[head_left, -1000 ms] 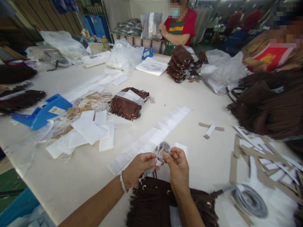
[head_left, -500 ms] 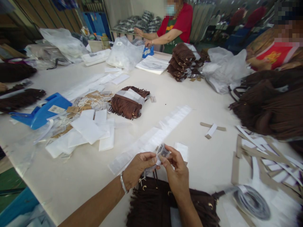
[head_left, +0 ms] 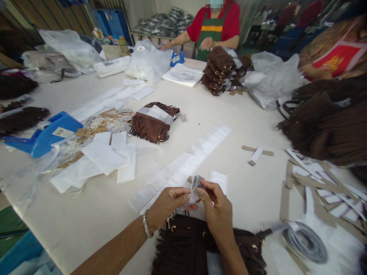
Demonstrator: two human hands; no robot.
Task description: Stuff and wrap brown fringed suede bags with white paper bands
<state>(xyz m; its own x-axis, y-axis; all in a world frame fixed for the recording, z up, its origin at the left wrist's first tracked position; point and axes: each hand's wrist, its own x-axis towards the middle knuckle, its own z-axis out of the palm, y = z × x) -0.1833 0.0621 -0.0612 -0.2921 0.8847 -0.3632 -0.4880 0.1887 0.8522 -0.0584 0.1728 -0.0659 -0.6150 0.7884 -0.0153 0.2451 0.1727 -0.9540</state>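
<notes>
Both my hands pinch a small crumpled piece of clear plastic (head_left: 195, 188) just above a dark brown fringed bag (head_left: 183, 244). My left hand (head_left: 169, 204), with a silver bangle at its wrist, grips the plastic from the left. My right hand (head_left: 218, 206) holds it from the right with thumb and fingers. Something greyish shows inside the plastic, too small to name. The bag lies at the table's near edge, with gold-coloured fittings and a dark cord rising under my hands. Behind my hands lies a row of thin white plastic sleeves (head_left: 197, 154).
A folded brown fringed bag (head_left: 153, 122) lies mid-table. At left are a blue tape dispenser (head_left: 54, 133), tags and white sheets (head_left: 106, 156). At right are cardboard strips (head_left: 323, 187), a grey coil (head_left: 305, 242) and heaped bags (head_left: 329, 122). Two co-workers stand across the table.
My hands stay on the plastic, which now stands narrower between my fingers. The co-worker in red has shifted, one arm reaching left and the other hand now above the stacked bags. My view has tilted slightly.
</notes>
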